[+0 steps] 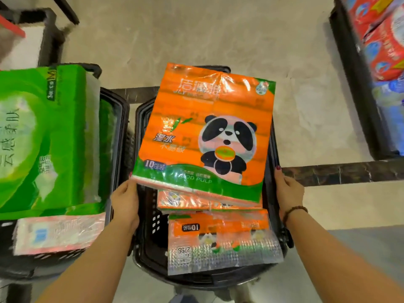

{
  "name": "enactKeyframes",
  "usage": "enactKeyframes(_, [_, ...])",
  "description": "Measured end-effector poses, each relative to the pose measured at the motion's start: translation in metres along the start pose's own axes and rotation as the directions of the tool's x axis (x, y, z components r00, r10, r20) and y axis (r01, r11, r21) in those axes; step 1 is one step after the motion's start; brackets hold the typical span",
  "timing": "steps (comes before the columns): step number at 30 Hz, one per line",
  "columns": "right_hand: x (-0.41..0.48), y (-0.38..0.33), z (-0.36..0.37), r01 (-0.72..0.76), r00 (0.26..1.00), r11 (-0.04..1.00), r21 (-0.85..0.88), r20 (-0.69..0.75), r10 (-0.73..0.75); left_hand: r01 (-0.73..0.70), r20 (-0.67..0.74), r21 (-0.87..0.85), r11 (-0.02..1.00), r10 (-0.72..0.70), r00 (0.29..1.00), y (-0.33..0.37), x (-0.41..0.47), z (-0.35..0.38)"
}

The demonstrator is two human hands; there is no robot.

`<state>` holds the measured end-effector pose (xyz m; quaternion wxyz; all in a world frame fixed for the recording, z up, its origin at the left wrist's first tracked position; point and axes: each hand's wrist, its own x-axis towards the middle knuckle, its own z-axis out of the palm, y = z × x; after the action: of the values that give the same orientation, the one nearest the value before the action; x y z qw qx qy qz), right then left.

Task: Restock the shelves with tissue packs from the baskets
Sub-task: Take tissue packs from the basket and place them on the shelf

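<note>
Three orange plastic-wrapped panda tissue packs point(205, 136) occupy your dark plastic basket point(142, 248). Your left hand point(125, 202) grips the top pack's corner. Your right hand point(288, 191) rests open beside its other edge.

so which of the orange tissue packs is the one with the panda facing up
The top orange pack, the one the left hand grips at its near corner. Its panda front faces the camera; the two orange packs below it in the basket show no panda.

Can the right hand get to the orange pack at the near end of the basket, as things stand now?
Probably yes. The right hand rests at the black basket's right rim, and the lower orange pack lies uncovered just below it. The big panda pack, gripped by the left hand, covers only the packs farther up.
</note>
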<state>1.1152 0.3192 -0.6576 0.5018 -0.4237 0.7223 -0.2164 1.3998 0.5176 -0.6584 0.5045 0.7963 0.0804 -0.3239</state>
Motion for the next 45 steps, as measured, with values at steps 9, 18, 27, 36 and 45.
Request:
enactKeyframes(9, [-0.011,0.011,-0.027,-0.089,0.994,0.986,0.143,-0.056,0.097,0.109,-0.047,-0.042,0.993,-0.110,0.993,0.007,-0.018,0.009])
enactKeyframes(18, [-0.081,-0.002,-0.167,-0.205,0.944,0.951,0.232,-0.208,0.255,0.076,0.157,0.028,0.997,-0.080,0.984,0.073,-0.146,0.059])
enactKeyframes(27, [-0.157,-0.004,-0.337,-0.244,0.776,0.835,0.494,-0.417,0.473,-0.066,0.452,0.207,0.976,-0.036,0.891,0.131,-0.305,0.152])
enactKeyframes(36, [-0.172,0.026,-0.490,-0.097,0.625,0.703,0.705,-0.507,0.594,-0.312,0.694,0.365,0.877,-0.033,0.720,0.148,-0.460,0.289])
enactKeyframes(45, [-0.127,0.026,-0.604,0.017,0.439,0.591,0.807,-0.537,0.720,-0.347,0.807,0.398,0.849,-0.144,0.573,0.149,-0.556,0.470])
